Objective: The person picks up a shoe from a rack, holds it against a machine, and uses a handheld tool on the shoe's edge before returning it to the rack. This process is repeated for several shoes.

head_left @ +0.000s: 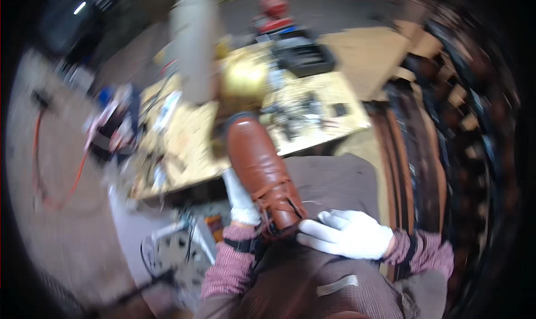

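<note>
A brown leather lace-up ankle boot (258, 161) is above my lap, toe pointing away toward the workbench. My left hand (240, 200), in a white glove, grips it from the left side; the boot hides most of its fingers. Beside the boot's ankle opening is my right hand (349, 234), also in a white glove. Its fingers stretch left toward the collar, slightly apart. Whether the fingertips touch the leather I cannot tell. A dark apron (335, 179) covers my lap under both hands.
A wooden workbench (192, 171) stands ahead, with a yellow roundish object (244, 79), a black tray (306, 56) and blurred small metal parts (296, 115). A pale post (195, 45) rises at its far side. Racks of shoes (416, 151) line the right. An orange cord (75, 185) lies left.
</note>
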A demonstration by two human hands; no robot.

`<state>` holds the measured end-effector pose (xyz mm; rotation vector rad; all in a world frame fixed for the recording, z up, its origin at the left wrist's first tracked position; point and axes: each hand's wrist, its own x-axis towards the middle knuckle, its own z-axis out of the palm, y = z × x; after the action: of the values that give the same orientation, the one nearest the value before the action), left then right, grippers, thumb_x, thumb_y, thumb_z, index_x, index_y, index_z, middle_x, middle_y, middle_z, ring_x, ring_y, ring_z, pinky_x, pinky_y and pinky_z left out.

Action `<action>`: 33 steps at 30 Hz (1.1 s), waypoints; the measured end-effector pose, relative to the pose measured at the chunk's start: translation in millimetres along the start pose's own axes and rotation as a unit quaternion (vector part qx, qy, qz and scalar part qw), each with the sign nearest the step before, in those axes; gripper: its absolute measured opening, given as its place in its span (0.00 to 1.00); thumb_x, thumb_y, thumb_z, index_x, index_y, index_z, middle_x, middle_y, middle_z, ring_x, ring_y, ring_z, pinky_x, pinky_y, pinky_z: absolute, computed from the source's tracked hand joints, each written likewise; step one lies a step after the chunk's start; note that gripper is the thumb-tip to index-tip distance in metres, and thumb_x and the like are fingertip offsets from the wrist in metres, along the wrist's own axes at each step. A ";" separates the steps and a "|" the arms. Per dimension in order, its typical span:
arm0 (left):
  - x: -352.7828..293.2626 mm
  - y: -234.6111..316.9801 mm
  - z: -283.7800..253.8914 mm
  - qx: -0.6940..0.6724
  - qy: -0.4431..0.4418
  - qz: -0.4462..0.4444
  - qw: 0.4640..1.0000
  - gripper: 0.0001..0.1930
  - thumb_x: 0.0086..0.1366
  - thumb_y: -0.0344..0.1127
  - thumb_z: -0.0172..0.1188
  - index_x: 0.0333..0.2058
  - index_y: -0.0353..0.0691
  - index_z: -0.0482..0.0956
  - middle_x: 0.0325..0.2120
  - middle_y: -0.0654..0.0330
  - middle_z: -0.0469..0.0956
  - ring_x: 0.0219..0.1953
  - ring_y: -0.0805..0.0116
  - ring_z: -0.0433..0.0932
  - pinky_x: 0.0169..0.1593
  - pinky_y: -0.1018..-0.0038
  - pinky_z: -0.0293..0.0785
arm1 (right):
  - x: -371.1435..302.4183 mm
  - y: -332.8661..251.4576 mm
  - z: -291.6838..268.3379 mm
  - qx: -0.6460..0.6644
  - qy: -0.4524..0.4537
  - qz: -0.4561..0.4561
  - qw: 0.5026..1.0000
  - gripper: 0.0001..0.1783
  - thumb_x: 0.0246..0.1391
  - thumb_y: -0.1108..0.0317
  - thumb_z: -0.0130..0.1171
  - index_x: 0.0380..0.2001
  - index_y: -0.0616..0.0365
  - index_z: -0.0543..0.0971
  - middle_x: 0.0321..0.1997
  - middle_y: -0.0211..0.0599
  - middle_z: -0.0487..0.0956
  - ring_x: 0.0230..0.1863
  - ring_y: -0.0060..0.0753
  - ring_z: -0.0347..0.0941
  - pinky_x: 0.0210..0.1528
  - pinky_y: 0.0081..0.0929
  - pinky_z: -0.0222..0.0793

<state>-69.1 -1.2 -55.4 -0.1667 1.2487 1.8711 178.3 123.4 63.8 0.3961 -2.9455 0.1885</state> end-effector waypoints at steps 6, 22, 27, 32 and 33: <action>-44.0 -20.3 119.6 -0.037 -0.207 -0.040 0.977 0.47 0.74 0.78 0.47 0.77 0.47 0.63 0.74 0.57 0.67 0.72 0.51 0.70 0.74 0.46 0.68 | -41.6 -26.7 -82.7 -0.034 0.012 0.233 0.972 0.18 0.56 0.50 0.69 0.34 0.56 0.83 0.29 0.44 0.79 0.30 0.52 0.79 0.30 0.48 0.71; -88.3 -66.7 161.7 0.102 -0.447 -0.236 0.857 0.53 0.73 0.82 0.40 0.81 0.46 0.55 0.62 0.40 0.80 0.53 0.47 0.86 0.61 0.55 0.82 | -307.4 -184.1 -264.0 -0.507 0.081 0.699 0.498 0.29 0.60 0.38 0.66 0.29 0.58 0.87 0.31 0.47 0.85 0.36 0.56 0.83 0.38 0.47 0.77; -85.4 -59.6 163.8 0.059 -0.487 -0.238 0.838 0.55 0.72 0.83 0.39 0.82 0.44 0.49 0.62 0.37 0.78 0.54 0.46 0.85 0.60 0.56 0.82 | -422.8 -190.6 -253.2 -0.447 0.211 0.731 0.471 0.33 0.67 0.44 0.60 0.68 0.49 0.79 0.68 0.48 0.81 0.68 0.54 0.77 0.69 0.43 0.72; -82.6 -65.2 144.6 0.104 -0.457 -0.209 0.858 0.56 0.73 0.81 0.38 0.81 0.39 0.47 0.66 0.38 0.74 0.60 0.47 0.82 0.65 0.56 0.78 | -454.9 -246.6 -253.9 -0.347 0.121 0.894 0.257 0.30 0.70 0.43 0.58 0.61 0.54 0.81 0.55 0.49 0.83 0.59 0.59 0.77 0.62 0.51 0.74; -81.3 -68.2 141.2 0.097 -0.464 -0.218 0.853 0.55 0.73 0.81 0.40 0.81 0.40 0.49 0.66 0.38 0.75 0.60 0.46 0.82 0.66 0.54 0.78 | -450.4 -246.3 -247.2 -0.448 0.085 0.855 0.247 0.30 0.67 0.43 0.61 0.56 0.59 0.83 0.52 0.52 0.84 0.59 0.61 0.77 0.62 0.51 0.73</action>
<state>76.4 74.9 9.7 0.4858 0.6207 1.1471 709.4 36.8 251.0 -2.5052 -1.1109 -1.0135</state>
